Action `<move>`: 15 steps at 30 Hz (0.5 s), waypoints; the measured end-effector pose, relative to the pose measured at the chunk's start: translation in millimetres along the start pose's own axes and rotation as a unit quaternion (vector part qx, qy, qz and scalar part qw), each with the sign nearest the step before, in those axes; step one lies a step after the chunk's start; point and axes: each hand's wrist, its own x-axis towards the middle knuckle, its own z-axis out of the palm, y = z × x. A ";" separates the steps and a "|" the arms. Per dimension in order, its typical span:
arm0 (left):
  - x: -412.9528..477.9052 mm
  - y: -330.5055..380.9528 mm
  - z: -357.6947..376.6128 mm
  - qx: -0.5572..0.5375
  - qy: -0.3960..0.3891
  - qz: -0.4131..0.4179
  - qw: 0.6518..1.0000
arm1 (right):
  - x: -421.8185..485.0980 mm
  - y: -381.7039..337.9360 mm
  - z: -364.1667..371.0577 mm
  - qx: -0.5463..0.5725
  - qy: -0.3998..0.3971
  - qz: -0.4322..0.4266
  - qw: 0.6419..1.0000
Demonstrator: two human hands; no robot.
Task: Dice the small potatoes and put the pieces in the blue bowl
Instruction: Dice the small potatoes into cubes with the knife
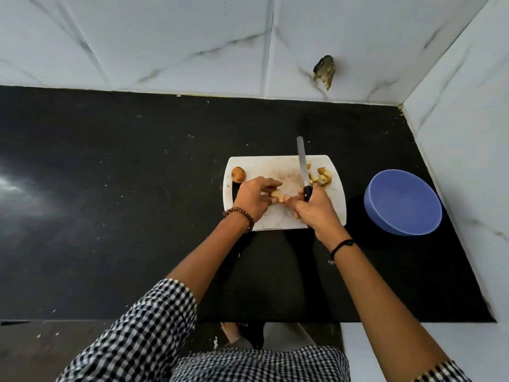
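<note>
Right now the left hand is pinching a potato piece down on the white cutting board, near its front middle. The right hand is wrapping its fingers round the black handle of the knife. The blade is pointing straight away from the person. The piece is lying just left of the handle, between the two hands, so the edge is likely needing to swing left to cross it. The diced pieces are heaping up just right of the blade. The blue bowl is standing off the board further right, nearer the knife hand, with nothing showing inside. A whole potato is waiting at the board's far left corner.
</note>
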 end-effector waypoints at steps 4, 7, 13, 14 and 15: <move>2.7 1.4 -5.3 0.047 -0.003 0.024 0.999 | 5.8 -1.7 -3.1 -0.026 0.004 -0.021 0.999; 2.4 5.2 -6.5 0.064 -0.021 0.036 0.997 | 8.4 -4.2 -6.7 -0.035 0.004 -0.022 0.999; 2.9 4.7 -1.9 0.071 -0.029 0.037 0.996 | 5.4 -3.6 -7.4 -0.082 0.023 -0.036 0.996; 3.3 4.6 -1.4 0.082 -0.028 0.038 0.995 | 3.0 -4.3 -7.5 -0.104 0.026 -0.041 0.993; 3.2 4.4 -1.1 0.091 -0.026 0.040 0.995 | 0.7 -4.0 -7.6 -0.125 0.029 -0.047 0.991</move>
